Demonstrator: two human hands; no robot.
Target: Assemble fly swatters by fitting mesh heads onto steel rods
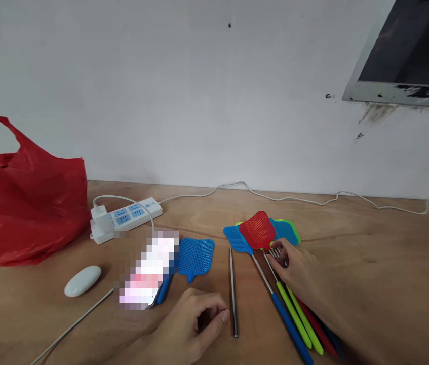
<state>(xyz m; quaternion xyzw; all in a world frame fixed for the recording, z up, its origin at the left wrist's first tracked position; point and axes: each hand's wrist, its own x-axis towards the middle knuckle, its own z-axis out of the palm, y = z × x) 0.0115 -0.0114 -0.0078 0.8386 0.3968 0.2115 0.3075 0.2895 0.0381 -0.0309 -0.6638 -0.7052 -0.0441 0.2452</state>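
Several fly swatters with red, blue and green heads lie bunched on the wooden table, their coloured handles pointing toward me. My right hand rests on their metal shafts, fingers curled and pinching them just below the heads. A loose blue swatter head lies to the left. A bare metal rod lies between the head and the bunch. My left hand sits curled on the table beside the rod's near end, with nothing visible in it.
A red plastic bag stands at the far left. A white power strip with a plugged adapter and cord runs along the wall. A white oval object and a thin rod lie front left. A blurred patch covers something near the middle.
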